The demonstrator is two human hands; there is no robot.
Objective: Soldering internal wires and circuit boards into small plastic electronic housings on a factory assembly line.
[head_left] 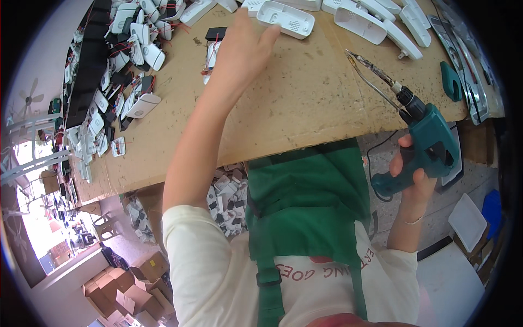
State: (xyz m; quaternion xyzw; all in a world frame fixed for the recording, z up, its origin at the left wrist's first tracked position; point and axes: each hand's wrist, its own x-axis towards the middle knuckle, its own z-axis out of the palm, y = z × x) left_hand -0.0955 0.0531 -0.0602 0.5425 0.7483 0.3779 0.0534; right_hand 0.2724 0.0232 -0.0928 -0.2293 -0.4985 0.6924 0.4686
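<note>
1. Nearest is the person's shirt, with red printed letters on the chest, and the green apron, on which I find no writing.
2. The right hand is closed around the handle of a green solder gun, in front of the worktop's near edge. The gun's tip points toward the far edge, leaning to the left.
3. The left hand is well apart from the right one and reaches toward the far edge. Its thumb is over the left end of a white shell; I cannot tell if it presses or only covers it.
4. This shell lies just to the right of the left hand, which is the nearer one. Its long axis goes from left to right, with the right end slightly closer to the near edge.
5. By the left wrist lie a wired part and a black block.
6. More shells lie toward the far right corner, and a heap of parts toward the far left; any labels there are too small for reading.
</note>
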